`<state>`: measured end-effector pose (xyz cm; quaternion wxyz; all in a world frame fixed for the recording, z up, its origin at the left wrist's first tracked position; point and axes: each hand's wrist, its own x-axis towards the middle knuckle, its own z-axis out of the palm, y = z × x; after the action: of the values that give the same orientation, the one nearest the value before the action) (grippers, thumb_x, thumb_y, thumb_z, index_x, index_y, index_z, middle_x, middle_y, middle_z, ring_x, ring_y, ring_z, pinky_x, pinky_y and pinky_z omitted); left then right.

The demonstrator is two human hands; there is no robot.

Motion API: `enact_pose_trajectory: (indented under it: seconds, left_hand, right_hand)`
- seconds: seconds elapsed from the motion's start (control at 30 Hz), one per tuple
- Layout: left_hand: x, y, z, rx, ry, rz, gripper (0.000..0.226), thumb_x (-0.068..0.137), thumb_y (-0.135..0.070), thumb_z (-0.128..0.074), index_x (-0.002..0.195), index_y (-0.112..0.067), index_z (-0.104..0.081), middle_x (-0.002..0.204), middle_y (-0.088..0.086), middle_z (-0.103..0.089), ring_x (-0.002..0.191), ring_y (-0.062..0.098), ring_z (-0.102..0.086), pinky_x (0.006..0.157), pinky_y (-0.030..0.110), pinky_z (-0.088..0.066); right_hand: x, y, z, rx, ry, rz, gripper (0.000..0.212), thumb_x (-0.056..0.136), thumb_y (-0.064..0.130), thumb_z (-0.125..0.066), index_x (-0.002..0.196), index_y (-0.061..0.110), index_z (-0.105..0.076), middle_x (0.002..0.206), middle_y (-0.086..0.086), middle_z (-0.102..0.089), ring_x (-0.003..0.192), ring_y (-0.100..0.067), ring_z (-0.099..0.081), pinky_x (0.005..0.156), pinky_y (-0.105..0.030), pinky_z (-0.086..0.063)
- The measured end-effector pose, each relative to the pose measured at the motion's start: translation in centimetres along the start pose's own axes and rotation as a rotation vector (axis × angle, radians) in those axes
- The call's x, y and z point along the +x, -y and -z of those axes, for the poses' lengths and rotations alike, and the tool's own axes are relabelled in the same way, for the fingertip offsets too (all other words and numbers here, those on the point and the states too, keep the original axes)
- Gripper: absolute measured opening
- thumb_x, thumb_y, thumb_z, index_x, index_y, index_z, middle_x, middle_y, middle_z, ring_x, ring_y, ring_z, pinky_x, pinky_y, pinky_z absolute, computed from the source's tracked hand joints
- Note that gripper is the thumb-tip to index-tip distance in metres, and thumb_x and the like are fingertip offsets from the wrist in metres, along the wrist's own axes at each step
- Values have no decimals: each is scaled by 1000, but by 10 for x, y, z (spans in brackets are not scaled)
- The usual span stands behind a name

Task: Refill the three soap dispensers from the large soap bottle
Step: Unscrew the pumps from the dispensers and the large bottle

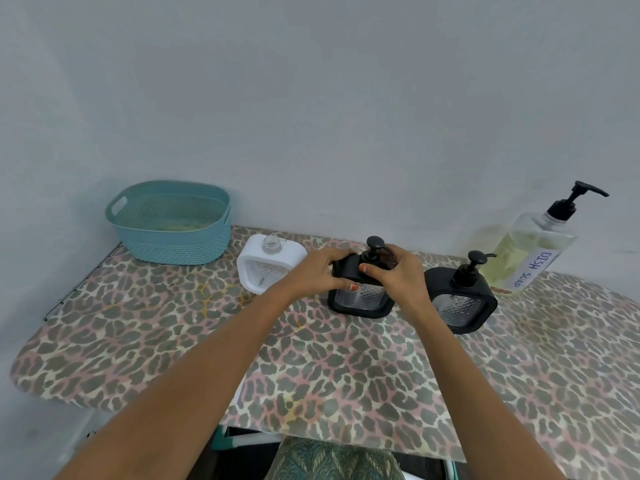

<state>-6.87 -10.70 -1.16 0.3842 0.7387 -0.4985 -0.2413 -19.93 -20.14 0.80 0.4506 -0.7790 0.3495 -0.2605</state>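
Note:
Three square soap dispensers stand in a row on the leopard-print table [173, 341]. The white dispenser [266, 268] on the left has an open neck with no pump. My left hand [322, 271] grips the top left corner of the middle black dispenser [362, 299], and my right hand [394, 275] holds it around the base of its pump, whose head shows above the fingers. A second black dispenser [462, 303] with its pump on stands to the right. The large clear soap bottle [526, 254], labelled DISH SOAP, holds yellowish liquid and stands at the far right by the wall.
A teal woven plastic basket [169, 226] sits at the back left against the pale wall. The table's front edge runs close to my body, with patterned fabric below it.

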Motion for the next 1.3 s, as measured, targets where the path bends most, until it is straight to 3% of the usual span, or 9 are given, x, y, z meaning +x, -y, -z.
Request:
enact_pose_trajectory:
  seconds: [0.17,0.37,0.53,0.7,0.77,0.87,1.07,1.2,1.3]
  left_hand:
    - [-1,1,-1,10,-16,-19,62,72,-22,-76,129,-19,-50,126,1,-59,116,14,-52,96,24,-38]
    - [0,2,-1,18,-13,-13,62,73,-21,-75,130,-19,-50,126,1,-58,115,13,-51,94,22,-35]
    - [1,4,-1,24,-10,-11,62,72,-23,-76,128,-20,-51,124,0,-59,115,15,-52,98,28,-38]
    - [-2,1,-1,1,-7,-29,55,73,-19,-74,125,-21,-53,120,-1,-61,111,15,-53,96,28,-40]
    - [-2,0,-1,0,-2,-29,56,73,-20,-74,125,-22,-53,121,-1,-60,113,15,-53,97,30,-40]
    - [-2,0,-1,-9,3,-12,59,74,-21,-74,128,-21,-51,125,0,-58,116,15,-51,99,28,-38]
    - [-4,-2,-1,-35,-3,5,60,74,-17,-74,129,-18,-49,126,1,-56,117,15,-49,95,23,-34]
    - [-3,-3,1,4,0,-6,62,75,-21,-74,131,-18,-48,127,2,-55,117,16,-49,95,23,-35]
    - [-2,-3,0,8,10,-1,64,75,-23,-74,132,-18,-47,129,3,-54,120,17,-48,99,26,-37]
  right_hand:
    - [-5,-4,-17,-113,-163,39,61,66,32,-80,116,9,-54,109,-7,-60,102,-22,-56,89,-35,-46]
    - [-8,3,-14,-31,-165,18,41,73,20,-76,106,5,-57,94,-3,-59,85,-14,-53,76,-22,-42]
    - [-10,1,-9,10,-60,17,41,78,9,-66,117,8,-55,107,-6,-63,97,-17,-58,82,-24,-43]
    - [-6,-1,-20,-137,-156,23,57,72,33,-75,118,10,-50,108,-4,-53,103,-21,-52,91,-37,-44]
    - [-6,1,-22,-147,-210,22,54,70,36,-77,110,9,-50,99,-1,-48,96,-20,-50,84,-34,-43]
    - [-7,5,-19,-73,-186,16,40,74,24,-75,100,10,-49,93,-2,-54,85,-17,-52,71,-23,-38]
    - [-13,8,-9,25,-64,24,48,78,4,-64,122,6,-46,111,-6,-58,94,-11,-51,80,-21,-39]
    - [-10,7,-13,-51,-86,54,55,75,16,-72,123,7,-46,115,-7,-54,96,-14,-50,82,-24,-39]
    - [-10,4,-12,-95,-161,30,53,72,25,-77,114,5,-52,105,-7,-55,94,-18,-53,81,-26,-41]
